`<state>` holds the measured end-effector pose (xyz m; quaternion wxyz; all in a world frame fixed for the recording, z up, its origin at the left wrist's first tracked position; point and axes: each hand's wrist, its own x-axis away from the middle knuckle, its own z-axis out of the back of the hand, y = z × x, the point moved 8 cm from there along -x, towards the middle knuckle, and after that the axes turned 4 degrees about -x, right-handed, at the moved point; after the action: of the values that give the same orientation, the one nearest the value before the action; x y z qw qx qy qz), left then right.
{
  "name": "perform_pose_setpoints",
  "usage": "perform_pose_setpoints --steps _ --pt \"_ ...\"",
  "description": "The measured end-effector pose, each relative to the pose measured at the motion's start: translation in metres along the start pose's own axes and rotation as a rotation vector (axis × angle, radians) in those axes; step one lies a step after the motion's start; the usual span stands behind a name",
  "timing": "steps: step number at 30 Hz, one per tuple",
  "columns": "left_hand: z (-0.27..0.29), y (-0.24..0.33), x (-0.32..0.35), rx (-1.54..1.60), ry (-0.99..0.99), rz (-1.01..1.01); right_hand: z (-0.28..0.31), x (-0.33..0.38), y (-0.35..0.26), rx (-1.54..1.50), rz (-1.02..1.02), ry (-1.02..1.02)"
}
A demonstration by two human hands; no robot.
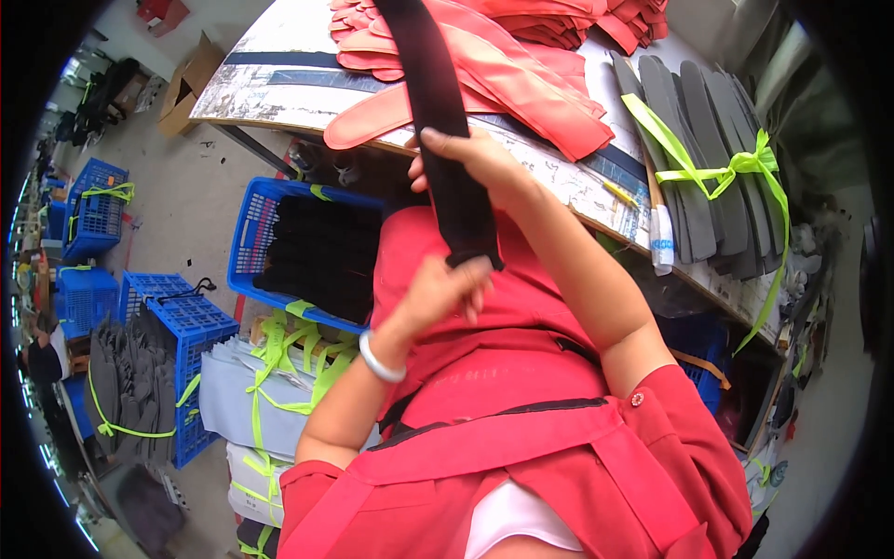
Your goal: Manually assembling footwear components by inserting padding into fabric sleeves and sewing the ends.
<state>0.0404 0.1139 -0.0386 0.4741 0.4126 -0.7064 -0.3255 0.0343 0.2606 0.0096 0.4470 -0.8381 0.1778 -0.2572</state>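
Observation:
A long black strip (430, 84), which looks like fabric, runs from the top of the view down to my waist. My right hand (484, 166) is closed around its middle, with the thumb on the front and the fingers behind. Lower down, my left hand (445, 296) pinches the strip's bottom end, which is slightly folded there. A white bracelet (380, 359) circles my left wrist. Behind the strip, coral-red curved pieces (521, 79) lie in overlapping layers on the worktable (279, 104), one reaching over the near edge.
Dark grey strips (708, 177) tied with a green-yellow ribbon lie on the table's right side. A blue crate (244, 244) of black pieces stands left of me. Tied light-grey bundles (233, 396) and another blue crate (194, 349) sit nearer, at left. A cardboard box (186, 88) stands behind.

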Motion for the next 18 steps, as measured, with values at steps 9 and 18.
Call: perform_pose_setpoints --steps 9,18 --pt "0.043 0.011 -0.002 0.305 0.217 -0.183 -0.025 0.004 0.049 0.114 -0.045 -0.103" --pt "0.094 0.002 0.012 0.605 0.340 -0.321 -0.026 0.058 0.088 0.058 -0.099 -0.178"
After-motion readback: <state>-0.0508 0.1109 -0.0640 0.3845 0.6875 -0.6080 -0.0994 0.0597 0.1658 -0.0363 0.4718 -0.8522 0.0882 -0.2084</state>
